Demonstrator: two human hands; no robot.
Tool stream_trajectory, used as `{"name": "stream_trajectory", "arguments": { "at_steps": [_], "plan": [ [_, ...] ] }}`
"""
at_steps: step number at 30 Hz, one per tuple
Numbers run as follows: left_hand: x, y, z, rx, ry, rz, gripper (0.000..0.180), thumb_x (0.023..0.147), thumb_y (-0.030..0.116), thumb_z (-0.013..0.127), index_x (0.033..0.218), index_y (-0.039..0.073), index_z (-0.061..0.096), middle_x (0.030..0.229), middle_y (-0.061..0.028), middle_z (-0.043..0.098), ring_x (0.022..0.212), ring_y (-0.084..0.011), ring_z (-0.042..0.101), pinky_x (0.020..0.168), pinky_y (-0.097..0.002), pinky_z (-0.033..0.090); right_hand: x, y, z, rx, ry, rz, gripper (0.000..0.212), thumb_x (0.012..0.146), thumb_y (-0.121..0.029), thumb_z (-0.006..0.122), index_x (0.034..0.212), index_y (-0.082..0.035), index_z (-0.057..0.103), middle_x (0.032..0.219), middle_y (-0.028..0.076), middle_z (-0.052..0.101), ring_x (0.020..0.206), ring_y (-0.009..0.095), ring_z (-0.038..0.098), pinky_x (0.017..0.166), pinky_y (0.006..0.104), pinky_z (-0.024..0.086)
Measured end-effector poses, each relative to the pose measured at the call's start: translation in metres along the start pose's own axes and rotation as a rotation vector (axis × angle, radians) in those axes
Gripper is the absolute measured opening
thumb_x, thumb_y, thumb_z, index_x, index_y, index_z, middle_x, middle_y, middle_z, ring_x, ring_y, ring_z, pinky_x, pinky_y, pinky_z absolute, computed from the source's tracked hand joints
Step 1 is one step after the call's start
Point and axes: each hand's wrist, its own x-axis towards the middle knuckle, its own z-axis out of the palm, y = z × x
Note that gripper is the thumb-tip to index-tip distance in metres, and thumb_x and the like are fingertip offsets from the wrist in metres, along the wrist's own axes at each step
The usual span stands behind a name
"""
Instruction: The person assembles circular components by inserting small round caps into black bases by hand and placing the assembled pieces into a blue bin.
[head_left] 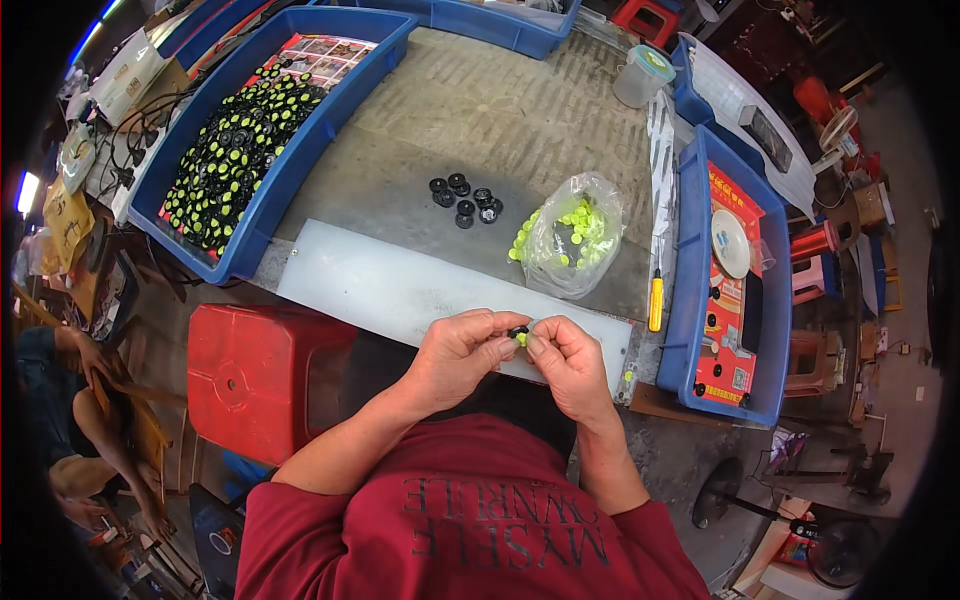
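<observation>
Between the fingertips of both hands, above the near edge of the white board, is a small black round piece with bright green showing on it. My left hand pinches it from the left with thumb and forefinger. From the right, the thumb and fingers of my right hand close on the same piece, partly covering it. Several loose black round pieces lie on the table beyond the board. To their right, a clear plastic bag lies open with small green discs in and beside it.
A blue tray at left holds a heap of black pieces with green centres. At right, another blue tray holds a white plate. A yellow-handled blade lies beside it. A red stool stands left; a person sits beyond.
</observation>
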Motion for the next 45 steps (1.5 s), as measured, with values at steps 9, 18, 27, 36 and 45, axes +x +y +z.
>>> {"name": "stream_trajectory", "arguments": {
  "at_steps": [9, 18, 27, 36, 45],
  "plan": [
    [0.001, -0.001, -0.001, 0.076, 0.0, 0.042, 0.023, 0.078, 0.001, 0.053, 0.102, 0.0, 0.055, 0.082, -0.0032, 0.053, 0.068, -0.0061, 0.05, 0.06, -0.0186, 0.045, 0.002, -0.003, 0.001, -0.07, 0.016, 0.03, 0.011, 0.083, -0.008, 0.05, 0.077, 0.001, 0.049, 0.064, -0.004, 0.046, 0.059, 0.002, 0.037, 0.049, 0.0169, 0.032],
    [0.0, -0.001, -0.001, 0.178, 0.017, 0.089, 0.023, 0.077, 0.001, 0.054, 0.1, -0.001, 0.056, 0.08, -0.0041, 0.053, 0.065, -0.0065, 0.049, 0.057, -0.019, 0.044, 0.002, 0.0, 0.004, -0.096, 0.071, 0.001, 0.01, 0.081, -0.007, 0.051, 0.074, 0.001, 0.049, 0.062, -0.004, 0.046, 0.057, 0.002, 0.037, 0.047, 0.0174, 0.032],
    [0.002, -0.002, -0.001, 0.213, 0.031, 0.148, 0.021, 0.077, -0.001, 0.053, 0.098, -0.003, 0.055, 0.08, -0.0048, 0.053, 0.068, -0.0077, 0.051, 0.059, -0.02, 0.045, 0.0, 0.004, 0.011, -0.162, 0.164, -0.062, 0.012, 0.08, -0.007, 0.053, 0.073, 0.001, 0.048, 0.061, -0.002, 0.049, 0.055, 0.003, 0.04, 0.046, 0.0182, 0.034],
    [0.0, -0.003, 0.002, 0.177, 0.029, 0.109, 0.02, 0.078, -0.002, 0.051, 0.098, -0.003, 0.055, 0.082, -0.0052, 0.053, 0.071, -0.0088, 0.052, 0.062, -0.0208, 0.045, -0.001, 0.0, 0.015, -0.362, 0.256, -0.15, 0.013, 0.078, -0.007, 0.057, 0.071, 0.0, 0.048, 0.06, 0.002, 0.053, 0.053, 0.004, 0.044, 0.046, 0.0193, 0.038],
    [0.001, -0.003, 0.003, 0.145, 0.016, 0.147, 0.021, 0.079, -0.001, 0.05, 0.099, -0.002, 0.055, 0.082, -0.005, 0.052, 0.072, -0.009, 0.052, 0.063, -0.021, 0.045, 0.0, 0.001, 0.015, -0.127, 0.233, -0.061, 0.012, 0.079, -0.008, 0.056, 0.075, 0.0, 0.048, 0.064, 0.0, 0.054, 0.056, 0.003, 0.045, 0.048, 0.018, 0.037]
  ]
}}
